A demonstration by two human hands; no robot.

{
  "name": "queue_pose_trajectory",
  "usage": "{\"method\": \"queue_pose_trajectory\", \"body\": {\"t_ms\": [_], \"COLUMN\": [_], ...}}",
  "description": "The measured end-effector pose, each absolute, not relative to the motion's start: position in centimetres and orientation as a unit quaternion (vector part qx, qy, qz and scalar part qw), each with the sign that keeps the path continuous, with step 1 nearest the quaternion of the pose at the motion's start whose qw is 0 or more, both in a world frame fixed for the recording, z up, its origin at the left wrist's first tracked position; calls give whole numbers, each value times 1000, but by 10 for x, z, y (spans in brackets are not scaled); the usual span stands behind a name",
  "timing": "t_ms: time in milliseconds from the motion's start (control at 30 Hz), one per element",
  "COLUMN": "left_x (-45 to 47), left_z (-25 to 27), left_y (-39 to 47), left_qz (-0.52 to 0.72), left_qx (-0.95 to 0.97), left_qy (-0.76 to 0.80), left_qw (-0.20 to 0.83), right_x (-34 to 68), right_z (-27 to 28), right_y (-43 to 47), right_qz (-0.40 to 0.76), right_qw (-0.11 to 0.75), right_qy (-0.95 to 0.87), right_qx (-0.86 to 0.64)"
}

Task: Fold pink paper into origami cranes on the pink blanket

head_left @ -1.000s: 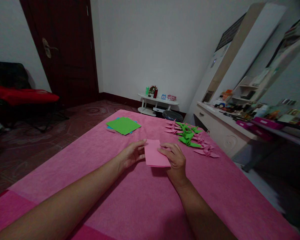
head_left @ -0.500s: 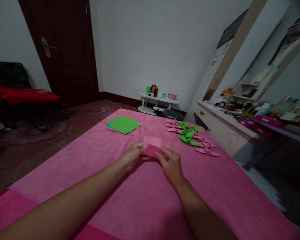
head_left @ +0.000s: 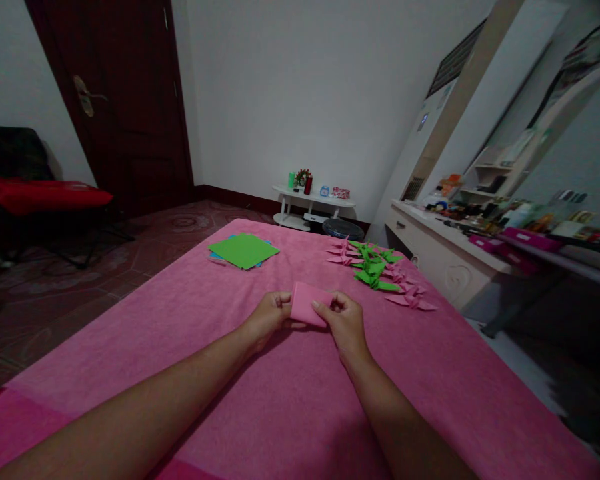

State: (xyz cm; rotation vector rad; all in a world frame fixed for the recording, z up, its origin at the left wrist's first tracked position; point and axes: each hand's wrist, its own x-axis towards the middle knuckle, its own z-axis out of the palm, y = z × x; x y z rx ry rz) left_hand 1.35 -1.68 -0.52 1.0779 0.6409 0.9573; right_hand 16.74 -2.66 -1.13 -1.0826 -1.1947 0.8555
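Note:
A small folded square of pink origami paper is held between my hands above the pink cloth. My left hand grips its left edge, with fingers reaching beneath it. On the right, my right hand pinches the paper, thumb on top and fingers behind. Beyond my left hand lies a stack of square paper sheets, green on top with blue edges showing below. Several folded paper cranes, green and pink, sit in a group beyond my right hand.
A white dressing table crowded with bottles and boxes stands along the right side. Past the far edge of the cloth are a dark round stool and a low white side table. A red folding chair stands at left, near a dark door.
The pink paper, half open with its upper part standing up before, is now folded into a smaller flat square. The view has shifted slightly.

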Motion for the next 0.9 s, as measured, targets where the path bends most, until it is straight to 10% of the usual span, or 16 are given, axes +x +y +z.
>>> {"method": "queue_pose_trajectory", "body": {"t_ms": [900], "left_x": [12], "left_z": [-6], "left_y": [-15], "left_qz": [557], "left_qx": [496], "left_qy": [378], "left_qw": [548], "right_x": [167], "right_z": [-15], "right_y": [-27], "right_qz": [310], "right_qw": [626], "right_qy": [-525], "right_qx": [-486]}}
